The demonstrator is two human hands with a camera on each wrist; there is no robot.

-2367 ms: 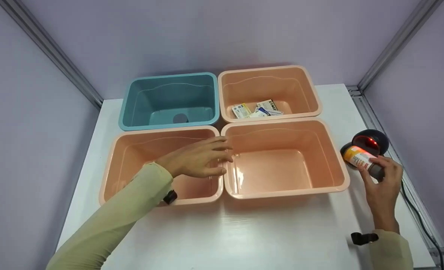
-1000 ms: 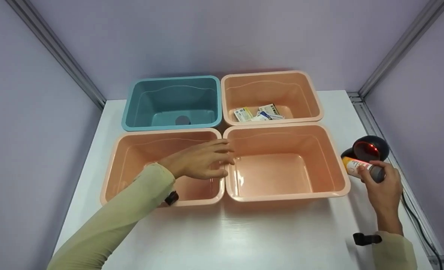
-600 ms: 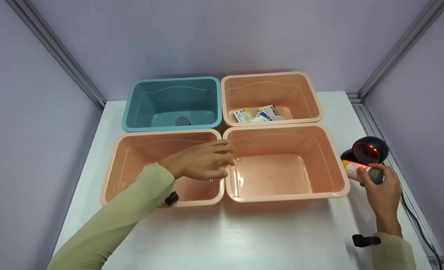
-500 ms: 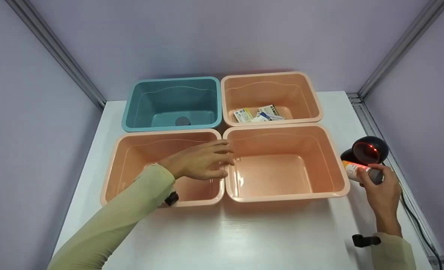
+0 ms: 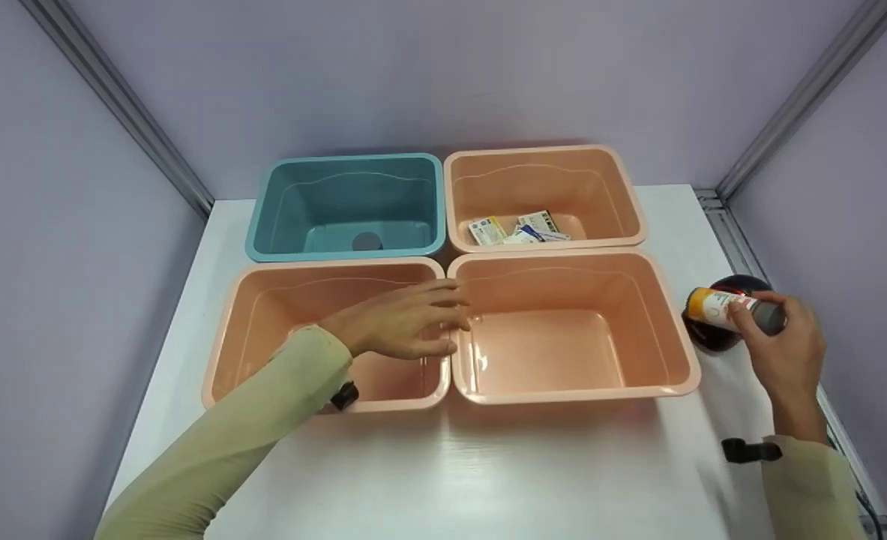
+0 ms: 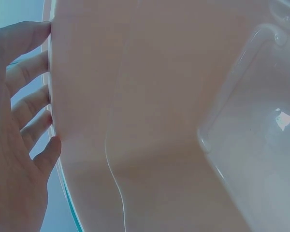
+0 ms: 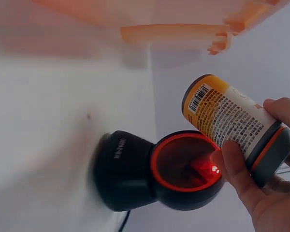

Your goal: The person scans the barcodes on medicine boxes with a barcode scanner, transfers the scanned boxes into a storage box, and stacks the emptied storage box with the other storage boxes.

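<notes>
My right hand [image 5: 788, 352] grips a small bottle [image 5: 724, 307] by its dark cap end, holding it sideways above a black barcode scanner [image 5: 713, 337]. In the right wrist view the bottle [image 7: 227, 116] has a yellow and white label with a barcode and dense print. The scanner's window [image 7: 186, 162] glows red just below it. My left hand [image 5: 402, 319] has its fingers spread over the touching rims of the two front peach bins. In the left wrist view the fingertips of the left hand [image 6: 19, 111] lie at a bin's rim [image 6: 53, 96].
Four-bin layout on a white table [image 5: 458, 472]: a teal bin [image 5: 346, 255] back left, a peach bin [image 5: 544, 154] back right holding several small medicine boxes [image 5: 522, 229], and the front left [image 5: 263, 274] and front right [image 5: 570, 394] peach bins. A cable [image 5: 867, 510] runs along the right edge.
My right hand has lifted the bottle up and to the right, from in front of the scanner to over it, hiding much of the scanner. The left hand has stayed in place.
</notes>
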